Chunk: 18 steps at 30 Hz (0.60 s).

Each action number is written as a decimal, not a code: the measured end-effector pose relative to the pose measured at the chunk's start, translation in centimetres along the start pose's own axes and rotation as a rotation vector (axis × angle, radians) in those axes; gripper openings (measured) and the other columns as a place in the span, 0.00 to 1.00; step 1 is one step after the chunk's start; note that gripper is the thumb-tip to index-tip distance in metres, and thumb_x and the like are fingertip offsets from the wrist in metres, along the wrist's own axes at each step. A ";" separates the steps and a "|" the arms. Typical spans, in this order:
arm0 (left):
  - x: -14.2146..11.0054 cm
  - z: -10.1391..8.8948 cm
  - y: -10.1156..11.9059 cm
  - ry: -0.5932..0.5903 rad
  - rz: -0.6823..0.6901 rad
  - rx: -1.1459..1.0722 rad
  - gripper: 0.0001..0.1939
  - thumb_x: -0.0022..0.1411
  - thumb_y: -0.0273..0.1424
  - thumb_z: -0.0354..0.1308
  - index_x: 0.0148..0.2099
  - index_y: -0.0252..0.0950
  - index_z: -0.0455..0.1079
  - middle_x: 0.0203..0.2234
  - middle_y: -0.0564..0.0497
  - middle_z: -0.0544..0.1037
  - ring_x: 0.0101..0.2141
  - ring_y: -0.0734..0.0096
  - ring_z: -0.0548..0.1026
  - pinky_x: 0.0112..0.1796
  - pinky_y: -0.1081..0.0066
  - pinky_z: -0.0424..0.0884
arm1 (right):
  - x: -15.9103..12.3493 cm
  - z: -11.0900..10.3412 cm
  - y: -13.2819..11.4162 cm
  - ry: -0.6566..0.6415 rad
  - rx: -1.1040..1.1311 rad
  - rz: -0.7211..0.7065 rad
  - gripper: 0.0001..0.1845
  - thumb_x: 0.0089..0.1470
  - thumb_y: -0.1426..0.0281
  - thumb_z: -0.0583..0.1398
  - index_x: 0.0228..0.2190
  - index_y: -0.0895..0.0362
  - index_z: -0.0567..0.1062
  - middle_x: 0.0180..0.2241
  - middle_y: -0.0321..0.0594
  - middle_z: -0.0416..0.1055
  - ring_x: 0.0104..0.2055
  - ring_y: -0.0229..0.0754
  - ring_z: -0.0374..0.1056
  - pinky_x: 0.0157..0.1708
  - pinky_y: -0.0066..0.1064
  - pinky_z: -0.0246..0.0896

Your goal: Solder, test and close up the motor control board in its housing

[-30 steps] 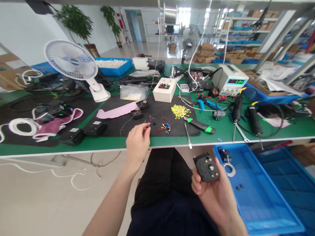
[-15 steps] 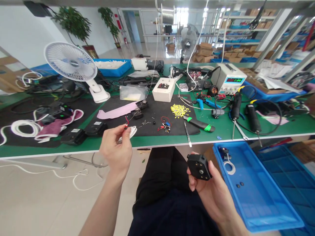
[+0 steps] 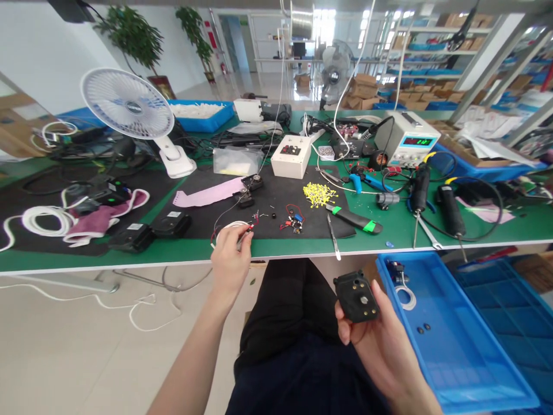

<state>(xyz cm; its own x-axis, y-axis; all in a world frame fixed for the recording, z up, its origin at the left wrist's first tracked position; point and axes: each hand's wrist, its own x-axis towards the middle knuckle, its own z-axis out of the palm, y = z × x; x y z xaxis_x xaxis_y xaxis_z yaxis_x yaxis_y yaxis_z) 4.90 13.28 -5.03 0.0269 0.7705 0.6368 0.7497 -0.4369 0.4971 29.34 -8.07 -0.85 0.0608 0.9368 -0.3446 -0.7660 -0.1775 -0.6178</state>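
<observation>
A: What is the left hand doing?

B: Its fingers pinch a small wire end with red showing, just above the desk near its front edge. White cable loops beside them.

A: And the right hand?

B: Its fingers grip a black housing, held off the desk, left of the blue tray.

A: Anything lying between the hands?

B: Small coloured parts and, farther right, metal tweezers, pointing towards the desk's edge.

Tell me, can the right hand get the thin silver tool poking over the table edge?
Probably yes, if freed: nothing covers the tool, but the right hand holds a squarish black part.
</observation>
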 end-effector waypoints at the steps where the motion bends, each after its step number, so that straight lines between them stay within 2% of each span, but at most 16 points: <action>1: -0.1 -0.2 0.1 0.000 0.003 0.003 0.11 0.74 0.36 0.56 0.53 0.40 0.74 0.47 0.44 0.81 0.50 0.56 0.79 0.53 0.58 0.75 | 0.0 -0.1 0.0 0.016 -0.055 -0.028 0.28 0.71 0.47 0.56 0.44 0.60 0.79 0.35 0.48 0.77 0.29 0.42 0.71 0.30 0.30 0.67; 4: -0.8 -1.0 0.9 0.032 0.004 0.011 0.15 0.74 0.34 0.57 0.60 0.37 0.70 0.52 0.40 0.78 0.54 0.54 0.77 0.57 0.55 0.73 | 0.5 -0.5 -0.4 0.088 -0.278 -0.133 0.27 0.67 0.50 0.64 0.54 0.59 0.75 0.41 0.49 0.78 0.34 0.44 0.73 0.34 0.32 0.69; 6: -1.5 -1.4 1.9 0.042 0.018 0.007 0.14 0.74 0.32 0.57 0.59 0.37 0.69 0.51 0.40 0.77 0.54 0.54 0.76 0.58 0.53 0.72 | 1.4 -0.9 -1.0 0.132 -0.420 -0.224 0.33 0.61 0.53 0.70 0.60 0.54 0.71 0.48 0.49 0.78 0.42 0.47 0.75 0.41 0.35 0.71; 9: -2.3 -1.4 3.8 -0.045 0.077 -0.030 0.11 0.74 0.30 0.57 0.57 0.40 0.69 0.47 0.43 0.79 0.50 0.57 0.78 0.55 0.56 0.75 | 3.6 -1.1 -2.3 0.202 -0.708 -0.432 0.38 0.56 0.55 0.74 0.62 0.50 0.69 0.53 0.46 0.76 0.53 0.51 0.74 0.54 0.40 0.69; 11: -2.1 -0.8 4.9 -0.140 0.118 -0.053 0.12 0.75 0.30 0.57 0.58 0.41 0.68 0.49 0.45 0.79 0.50 0.59 0.79 0.54 0.59 0.75 | 5.4 -0.9 -3.3 0.239 -1.048 -0.598 0.37 0.56 0.53 0.74 0.61 0.50 0.71 0.53 0.45 0.76 0.53 0.51 0.73 0.54 0.41 0.68; 14: -0.6 0.9 5.8 -0.252 0.161 -0.045 0.15 0.75 0.30 0.56 0.61 0.41 0.67 0.54 0.44 0.77 0.55 0.57 0.76 0.58 0.59 0.73 | 8.5 -0.3 -4.4 0.152 -1.525 -0.821 0.32 0.58 0.51 0.73 0.56 0.54 0.75 0.51 0.46 0.76 0.49 0.52 0.73 0.50 0.42 0.68; 16: 0.7 2.2 5.8 -0.301 0.173 -0.017 0.16 0.75 0.29 0.55 0.62 0.39 0.67 0.55 0.42 0.77 0.56 0.53 0.75 0.58 0.56 0.71 | 10.4 0.1 -4.8 0.038 -1.649 -0.895 0.30 0.59 0.51 0.72 0.54 0.56 0.76 0.49 0.47 0.75 0.50 0.53 0.71 0.51 0.44 0.67; 18: 1.8 3.5 5.4 -0.336 0.173 0.012 0.15 0.74 0.28 0.56 0.60 0.37 0.70 0.52 0.41 0.77 0.53 0.50 0.74 0.56 0.54 0.72 | 12.1 0.3 -4.8 -0.067 -1.675 -0.898 0.29 0.60 0.52 0.71 0.54 0.56 0.75 0.48 0.46 0.75 0.52 0.54 0.69 0.53 0.44 0.67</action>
<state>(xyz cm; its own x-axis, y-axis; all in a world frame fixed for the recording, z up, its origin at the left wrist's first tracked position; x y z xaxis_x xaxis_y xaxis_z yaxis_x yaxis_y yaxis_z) 11.31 13.87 -3.22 0.3675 0.7962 0.4807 0.7229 -0.5697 0.3909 33.54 4.25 -1.86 -0.0203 0.9066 0.4215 0.7963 0.2696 -0.5415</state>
